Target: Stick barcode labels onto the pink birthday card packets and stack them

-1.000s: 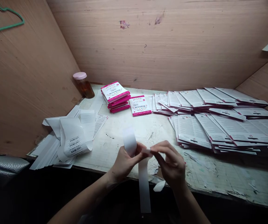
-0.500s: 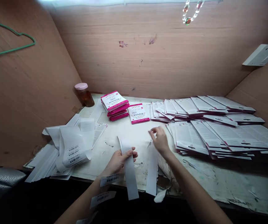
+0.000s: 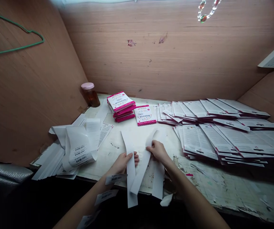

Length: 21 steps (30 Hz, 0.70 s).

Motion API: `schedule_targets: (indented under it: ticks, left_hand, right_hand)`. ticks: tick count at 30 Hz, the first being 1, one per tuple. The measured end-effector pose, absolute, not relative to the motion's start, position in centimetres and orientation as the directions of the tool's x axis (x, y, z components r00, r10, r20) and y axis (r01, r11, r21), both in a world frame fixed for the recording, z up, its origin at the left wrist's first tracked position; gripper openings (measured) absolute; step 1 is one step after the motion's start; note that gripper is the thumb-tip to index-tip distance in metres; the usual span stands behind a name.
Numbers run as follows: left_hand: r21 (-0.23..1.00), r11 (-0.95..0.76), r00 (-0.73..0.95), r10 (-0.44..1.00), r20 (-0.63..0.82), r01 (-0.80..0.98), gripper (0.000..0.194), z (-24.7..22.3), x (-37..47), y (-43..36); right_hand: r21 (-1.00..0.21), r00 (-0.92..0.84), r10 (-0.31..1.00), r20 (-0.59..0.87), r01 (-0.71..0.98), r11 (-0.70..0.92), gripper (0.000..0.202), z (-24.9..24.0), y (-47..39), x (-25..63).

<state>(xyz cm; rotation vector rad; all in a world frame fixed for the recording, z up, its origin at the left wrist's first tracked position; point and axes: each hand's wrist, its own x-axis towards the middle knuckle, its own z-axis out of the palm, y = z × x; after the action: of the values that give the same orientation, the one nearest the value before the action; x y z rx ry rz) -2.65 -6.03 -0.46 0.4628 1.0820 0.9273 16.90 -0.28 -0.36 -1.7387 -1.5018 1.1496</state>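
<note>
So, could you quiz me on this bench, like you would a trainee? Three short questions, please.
1. True or false: the left hand and right hand both grip white paper strip.
2. What stands left of the stacked pink-and-white prima packets?
A) a stapler
B) a pink-lidded jar
C) a desk lamp
3. Fill in the blank: barcode labels lie on the person's ____ forearm.

Key: 1 true; 2 B; 3 left.
</note>
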Motion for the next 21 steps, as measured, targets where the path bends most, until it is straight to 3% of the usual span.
schedule_targets:
  ticks: [3, 6, 8, 11, 14, 17, 19, 21]
  left_hand:
    - [0.743, 0.513, 0.074, 0.840, -0.538, -0.429, 0.025, -0.7, -3.5, -5.8]
    - [0.756, 0.510, 0.044, 0.839, -0.542, -0.410, 0.027, -0.8, -3.8, -5.6]
    - [0.750, 0.515, 0.050, 0.836, -0.546, -0.415, 0.025, -0.9, -3.7, -5.4]
    - [0.733, 0.531, 0.113, 0.835, -0.539, -0.424, 0.029, -0.7, -3.4, -5.2]
    - [0.739, 0.558, 0.181, 0.827, -0.532, -0.378, 0.039, -0.6, -3.3, -5.3]
    - [0.786, 0.540, 0.185, 0.842, -0.507, -0.301, 0.043, -0.5, -3.1, -5.5]
    - [0.819, 0.502, 0.170, 0.865, -0.473, -0.278, 0.042, -0.4, -2.8, -5.7]
    - [0.841, 0.461, 0.158, 0.887, -0.434, -0.284, 0.043, -0.4, -2.5, -5.8]
  right_hand:
    - [-0.674, 0.158, 0.987, 0.009, 0.730, -0.110, 0.046, -0.5, -0.5, 17.2]
    - [-0.376, 0.079, 0.973, 0.218, 0.926, 0.010, 0.059, -1.6, -2.4, 16.6]
    - [-0.284, -0.070, 0.987, 0.144, 0.953, 0.109, 0.062, -2.8, -4.2, 16.4]
    - [-0.255, -0.277, 0.961, 0.017, 0.928, 0.272, 0.062, -4.0, -6.3, 17.3]
    - [-0.331, -0.352, 0.934, 0.059, 0.876, 0.351, 0.063, -3.5, -6.8, 18.3]
    - [-0.576, -0.264, 0.949, 0.170, 0.755, 0.313, 0.053, -1.5, -5.8, 17.5]
    - [-0.836, -0.178, 0.982, 0.056, 0.530, 0.144, 0.044, -0.3, -4.6, 15.7]
    - [-0.964, -0.193, 0.962, -0.191, 0.221, -0.147, 0.044, 0.3, -3.5, 13.8]
